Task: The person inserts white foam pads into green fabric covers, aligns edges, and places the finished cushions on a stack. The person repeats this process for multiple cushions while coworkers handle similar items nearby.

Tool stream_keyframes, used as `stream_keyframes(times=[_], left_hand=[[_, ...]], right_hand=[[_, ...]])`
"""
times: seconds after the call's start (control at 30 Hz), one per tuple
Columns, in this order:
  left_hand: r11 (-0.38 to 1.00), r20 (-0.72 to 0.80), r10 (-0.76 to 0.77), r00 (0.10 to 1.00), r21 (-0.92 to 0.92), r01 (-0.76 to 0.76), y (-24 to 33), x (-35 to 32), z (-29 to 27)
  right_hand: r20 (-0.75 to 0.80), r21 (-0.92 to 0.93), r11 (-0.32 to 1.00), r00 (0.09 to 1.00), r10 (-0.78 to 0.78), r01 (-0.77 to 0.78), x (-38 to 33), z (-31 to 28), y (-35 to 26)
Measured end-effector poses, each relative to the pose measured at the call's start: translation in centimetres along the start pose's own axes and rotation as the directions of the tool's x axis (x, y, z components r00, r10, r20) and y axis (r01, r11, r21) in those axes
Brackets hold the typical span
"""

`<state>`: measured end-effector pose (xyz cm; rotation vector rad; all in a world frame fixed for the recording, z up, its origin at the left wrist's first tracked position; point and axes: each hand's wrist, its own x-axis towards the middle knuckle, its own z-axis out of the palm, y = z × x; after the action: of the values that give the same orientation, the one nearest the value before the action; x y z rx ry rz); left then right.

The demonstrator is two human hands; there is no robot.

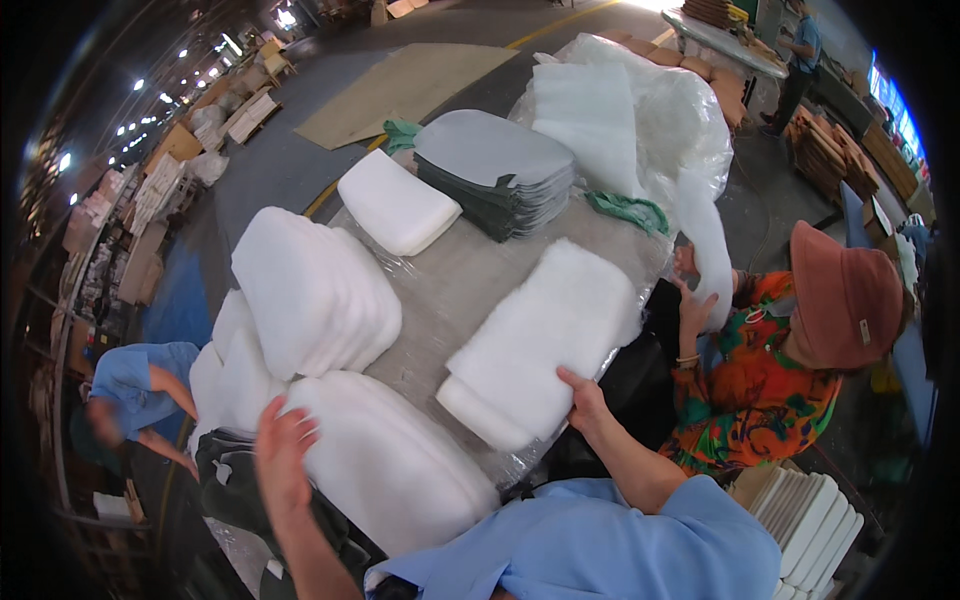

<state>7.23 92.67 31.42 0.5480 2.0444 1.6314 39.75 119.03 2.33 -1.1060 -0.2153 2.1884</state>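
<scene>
White padding stack near the counter's right edge, right hand gripping its lower corner, left hand fingers spread flat on white cushion at the near edge, grey panels far end.

A factory floor or upholstery workshop. A plastic-covered surface carries stacks of white wadding pads and a pile of grey cut fabric panels. Far left, rows of ceiling lights hang over cardboard boxes; flat cardboard sheets lie on the concrete floor, beside a yellow floor line. Right, a worker in an orange cap handles wadding.
</scene>
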Motion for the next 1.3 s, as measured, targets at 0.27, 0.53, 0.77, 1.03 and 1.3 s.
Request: stream_keyframes(times=[0.27,0.53,0.77,1.03,1.3], left_hand=[[0.884,0.339,-0.448,0.828,0.309,0.351,-11.4,9.9,19.3],[0.761,0.163,-0.574,0.803,0.468,0.449,-16.0,12.4,23.8],[0.6,0.07,-0.368,0.927,0.779,0.179,-18.2,11.9,27.2],[0.839,0.054,-0.335,0.941,0.471,0.272,-17.8,9.5,27.2],[0.716,0.454,-0.446,0.771,-0.336,0.612,-15.3,6.2,26.8]], right_hand=[[0.266,-0.236,0.958,0.938,0.223,-0.161,0.3,0.4,0.1],[0.209,-0.904,0.39,0.977,0.041,0.177,-1.4,-2.7,-11.8],[0.299,-0.954,-0.207,0.637,-0.711,0.217,9.0,1.8,-21.0],[0.235,-0.97,-0.206,0.73,-0.641,0.132,11.8,3.7,-20.1],[0.243,-0.94,-0.006,0.655,-0.715,0.342,8.7,2.9,-19.0]])
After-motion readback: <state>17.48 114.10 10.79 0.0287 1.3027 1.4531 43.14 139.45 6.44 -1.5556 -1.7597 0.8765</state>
